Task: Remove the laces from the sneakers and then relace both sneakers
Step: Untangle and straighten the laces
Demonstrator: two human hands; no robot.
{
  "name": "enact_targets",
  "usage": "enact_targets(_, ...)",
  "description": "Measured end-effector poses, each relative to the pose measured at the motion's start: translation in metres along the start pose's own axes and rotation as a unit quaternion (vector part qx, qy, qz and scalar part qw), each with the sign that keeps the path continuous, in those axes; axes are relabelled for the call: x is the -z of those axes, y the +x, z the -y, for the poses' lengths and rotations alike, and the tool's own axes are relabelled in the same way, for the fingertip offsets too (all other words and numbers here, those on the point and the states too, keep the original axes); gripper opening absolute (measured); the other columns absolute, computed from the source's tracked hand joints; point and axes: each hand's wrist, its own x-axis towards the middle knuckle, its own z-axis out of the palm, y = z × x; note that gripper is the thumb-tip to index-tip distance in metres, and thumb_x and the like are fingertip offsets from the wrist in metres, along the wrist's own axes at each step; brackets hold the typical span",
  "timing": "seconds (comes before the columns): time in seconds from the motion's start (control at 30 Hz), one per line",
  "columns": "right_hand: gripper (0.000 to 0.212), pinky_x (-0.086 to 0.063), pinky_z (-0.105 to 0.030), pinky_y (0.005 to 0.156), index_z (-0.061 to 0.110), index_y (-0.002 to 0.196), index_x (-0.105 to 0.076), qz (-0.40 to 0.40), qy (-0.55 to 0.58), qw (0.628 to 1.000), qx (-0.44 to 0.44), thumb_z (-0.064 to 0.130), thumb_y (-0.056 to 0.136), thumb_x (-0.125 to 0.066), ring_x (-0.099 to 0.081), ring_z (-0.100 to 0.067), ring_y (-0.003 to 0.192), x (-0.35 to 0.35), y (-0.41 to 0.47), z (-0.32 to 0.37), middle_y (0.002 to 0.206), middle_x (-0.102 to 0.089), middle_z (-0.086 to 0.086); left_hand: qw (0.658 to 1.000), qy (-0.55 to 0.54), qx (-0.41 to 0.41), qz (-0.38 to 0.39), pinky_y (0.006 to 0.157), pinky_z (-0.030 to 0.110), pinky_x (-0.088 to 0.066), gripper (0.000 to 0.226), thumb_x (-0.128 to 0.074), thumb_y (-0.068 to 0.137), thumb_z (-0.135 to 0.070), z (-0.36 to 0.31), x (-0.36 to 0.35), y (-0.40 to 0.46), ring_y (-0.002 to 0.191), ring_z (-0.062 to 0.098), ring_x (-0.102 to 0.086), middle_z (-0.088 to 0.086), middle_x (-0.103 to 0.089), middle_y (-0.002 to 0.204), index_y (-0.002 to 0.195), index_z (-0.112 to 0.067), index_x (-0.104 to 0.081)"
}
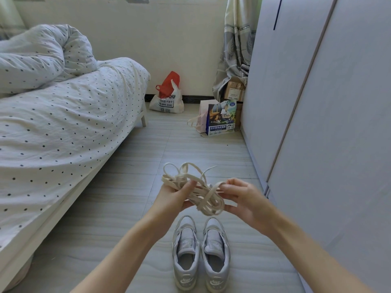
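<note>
Tangled cream laces point(196, 191) bunched in left hand point(175, 197), pinched by right hand point(243, 199) above unlaced Nike sneakers point(201, 252) — risk of knotting if pulled hard.

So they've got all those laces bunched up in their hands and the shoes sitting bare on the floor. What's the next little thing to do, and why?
Probably tease one lace free. The laces form one tangled bundle gripped by the left hand, while the right hand pinches a loop. Both sneakers stand unlaced on the floor, so a single loose end seems needed before threading.
</note>
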Motion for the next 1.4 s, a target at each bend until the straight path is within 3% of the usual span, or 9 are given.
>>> enact_targets(0.2, 0.022, -0.05, -0.04, 0.081, 0.004, 0.081, -0.058, -0.106, 0.314, 0.943, -0.029, 0.009, 0.095, -0.043, -0.067, -0.027, 0.085, 0.031, 0.004, 0.006, 0.085, -0.071, -0.014, 0.994, -0.063, 0.048, -0.072, 0.059, 0.029, -0.058, 0.014, -0.052, 0.094, -0.011, -0.003, 0.011, 0.001, 0.074, 0.024, -0.071, 0.013, -0.072, 0.085, 0.095, -0.001, -0.062)
enact_targets(0.33, 0.025, -0.054, -0.033, 0.06, 0.009, 0.067, -0.046, -0.147, 0.425, 0.893, 0.001, 0.005, 0.091, -0.041, -0.055, -0.016, 0.047, 0.048, 0.008, 0.006, 0.054, -0.051, -0.005, 0.987, -0.092, 0.055, -0.118, 0.062, 0.031, -0.06, 0.013, -0.047, 0.095, -0.003, -0.003, 0.017, 0.003, 0.076, 0.023, -0.068, 0.014, -0.069, 0.085, 0.094, -0.001, -0.06)
enact_targets(0.4, 0.027, -0.041, -0.021, 0.04, 0.013, 0.063, -0.039, -0.175, 0.326, 0.929, -0.015, 0.007, 0.089, -0.04, -0.035, -0.011, 0.036, 0.052, 0.012, 0.002, 0.046, -0.036, 0.0, 0.99, -0.072, 0.06, -0.106, 0.06, 0.03, -0.059, 0.011, -0.049, 0.094, -0.003, -0.001, 0.019, 0.004, 0.077, 0.023, -0.068, 0.014, -0.07, 0.085, 0.096, -0.001, -0.06)
enact_targets(0.5, 0.016, -0.031, -0.02, 0.048, 0.017, 0.08, -0.052, -0.156, -0.152, 0.976, 0.006, 0.023, 0.094, -0.049, -0.04, -0.009, 0.051, 0.046, 0.013, -0.007, 0.062, -0.052, -0.001, 0.997, -0.017, 0.061, -0.047, 0.062, 0.03, -0.058, 0.012, -0.053, 0.093, -0.006, 0.003, 0.019, 0.004, 0.081, 0.022, -0.068, 0.016, -0.07, 0.091, 0.102, -0.002, -0.059)
enact_targets(0.63, 0.021, -0.032, -0.012, 0.052, 0.03, 0.094, -0.068, 0.091, -0.574, 0.811, -0.069, 0.048, 0.087, -0.059, -0.049, 0.007, 0.056, 0.037, 0.007, -0.021, 0.064, -0.06, 0.015, 0.997, 0.069, 0.047, -0.009, 0.059, 0.028, -0.053, 0.009, -0.056, 0.092, -0.013, 0.006, 0.021, 0.003, 0.072, 0.017, -0.066, 0.011, -0.068, 0.083, 0.096, -0.006, -0.06)
enact_targets(0.83, 0.03, -0.032, -0.022, 0.05, 0.01, 0.074, -0.066, -0.035, -0.116, 0.992, -0.017, 0.021, 0.096, -0.05, -0.04, -0.007, 0.047, 0.057, 0.004, -0.004, 0.055, -0.05, 0.006, 0.98, 0.169, 0.035, -0.096, 0.055, 0.028, -0.043, 0.019, -0.052, 0.095, -0.023, 0.011, 0.032, 0.008, 0.061, 0.018, -0.052, 0.008, -0.06, 0.07, 0.086, -0.007, -0.057)
enact_targets(0.93, 0.035, -0.034, -0.026, 0.058, 0.012, 0.067, -0.063, -0.103, 0.159, 0.982, 0.02, 0.017, 0.095, -0.044, -0.045, -0.013, 0.057, 0.067, 0.002, 0.006, 0.07, -0.057, -0.004, 0.972, 0.223, 0.049, -0.048, 0.05, 0.022, -0.045, 0.016, -0.051, 0.095, -0.014, 0.022, 0.031, 0.01, 0.058, 0.016, -0.054, 0.01, -0.062, 0.071, 0.084, -0.004, -0.057)
enact_targets(1.2, 0.036, -0.048, -0.035, 0.073, 0.012, 0.077, -0.056, -0.225, 0.28, 0.926, 0.115, 0.023, 0.102, -0.034, -0.063, -0.022, 0.086, 0.101, -0.02, 0.018, 0.086, -0.068, -0.008, 0.968, 0.218, 0.075, 0.095, 0.07, 0.027, -0.058, 0.01, -0.057, 0.089, -0.001, 0.039, -0.016, 0.023, 0.078, 0.017, -0.07, 0.016, -0.069, 0.093, 0.099, 0.0, -0.062)
enact_targets(1.4, 0.028, -0.053, -0.035, 0.072, 0.007, 0.088, -0.061, -0.186, 0.151, 0.961, 0.14, 0.019, 0.101, -0.039, -0.066, -0.02, 0.081, 0.109, -0.029, 0.017, 0.089, -0.072, -0.009, 0.904, 0.379, 0.033, 0.194, 0.094, 0.023, -0.041, 0.056, -0.061, 0.09, -0.024, 0.055, -0.075, 0.036, 0.122, 0.013, -0.05, -0.004, -0.048, 0.136, 0.14, -0.019, -0.038)
